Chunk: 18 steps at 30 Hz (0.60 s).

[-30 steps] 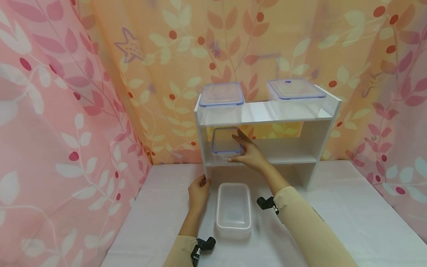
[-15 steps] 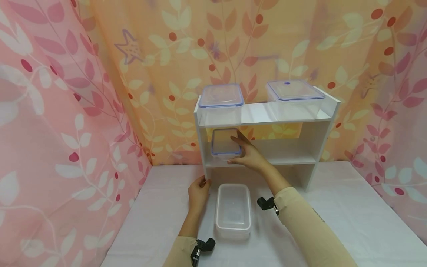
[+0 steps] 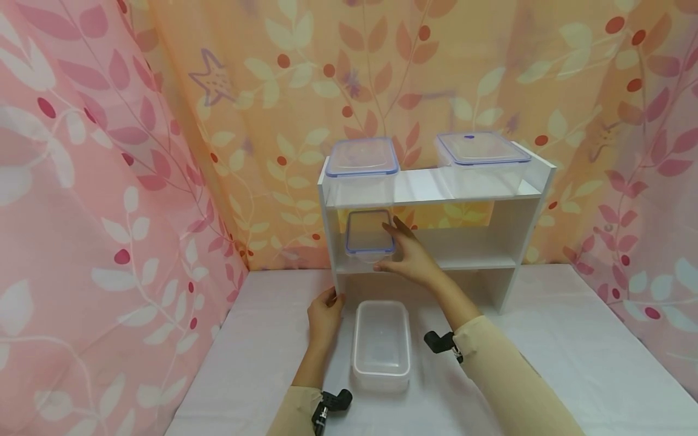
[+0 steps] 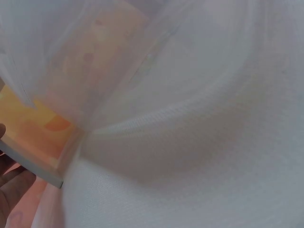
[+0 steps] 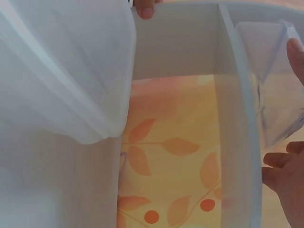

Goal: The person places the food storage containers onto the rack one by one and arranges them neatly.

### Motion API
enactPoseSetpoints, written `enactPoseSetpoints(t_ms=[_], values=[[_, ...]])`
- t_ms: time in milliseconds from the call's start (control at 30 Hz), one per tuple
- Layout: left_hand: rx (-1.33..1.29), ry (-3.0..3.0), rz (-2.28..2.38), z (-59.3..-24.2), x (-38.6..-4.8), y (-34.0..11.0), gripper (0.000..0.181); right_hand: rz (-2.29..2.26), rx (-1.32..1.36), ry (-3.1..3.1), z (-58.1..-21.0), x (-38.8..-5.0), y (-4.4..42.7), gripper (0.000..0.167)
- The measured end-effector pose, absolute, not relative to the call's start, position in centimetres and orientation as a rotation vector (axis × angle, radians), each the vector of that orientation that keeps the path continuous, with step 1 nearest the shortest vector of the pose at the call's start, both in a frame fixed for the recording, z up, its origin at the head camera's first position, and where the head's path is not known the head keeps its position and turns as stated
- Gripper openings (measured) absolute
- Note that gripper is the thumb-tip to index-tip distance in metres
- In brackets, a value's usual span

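Note:
In the head view, my left hand [image 3: 324, 318] grips the lower front edge of the left side panel of a white shelf unit [image 3: 504, 242]. The left wrist view shows that panel edge [image 4: 33, 164] between thumb and fingers. My right hand [image 3: 409, 254] is at the right side of a small clear food container [image 3: 369, 233] with a blue-rimmed lid, on the left of the middle shelf. Its thumb and fingers are spread around the container's right end, not curled. From the right wrist, a gap shows between the lower fingers [image 5: 280, 164] and the container's wall.
On the top shelf stand two larger clear containers with blue-rimmed lids, one at left [image 3: 362, 160] and one at right [image 3: 485, 151]. A lidless translucent container [image 3: 382, 339] sits on the white tablecloth between my forearms. Patterned curtains [image 3: 272, 121] hang behind and beside the table.
My right hand has drawn slightly rightward, its fingers sliding back from the small container's lid. That container stays in place. My left hand has not moved.

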<state>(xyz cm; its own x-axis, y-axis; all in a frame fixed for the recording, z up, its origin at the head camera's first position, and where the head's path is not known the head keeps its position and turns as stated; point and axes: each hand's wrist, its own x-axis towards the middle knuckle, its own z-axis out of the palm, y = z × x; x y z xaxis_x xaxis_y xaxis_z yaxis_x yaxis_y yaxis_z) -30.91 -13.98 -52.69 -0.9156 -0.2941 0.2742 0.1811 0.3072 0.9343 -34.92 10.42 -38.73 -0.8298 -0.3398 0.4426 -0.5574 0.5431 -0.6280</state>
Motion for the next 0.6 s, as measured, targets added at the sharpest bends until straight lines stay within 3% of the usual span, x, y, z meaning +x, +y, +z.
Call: enactPoseSetpoints(t_ms=[600], values=[[0.100, -2.174, -1.670, -52.7, -30.9, -14.0, 0.032, 1.202, 0.692, -2.358, -39.9, -29.4, 12.0, 0.090]])
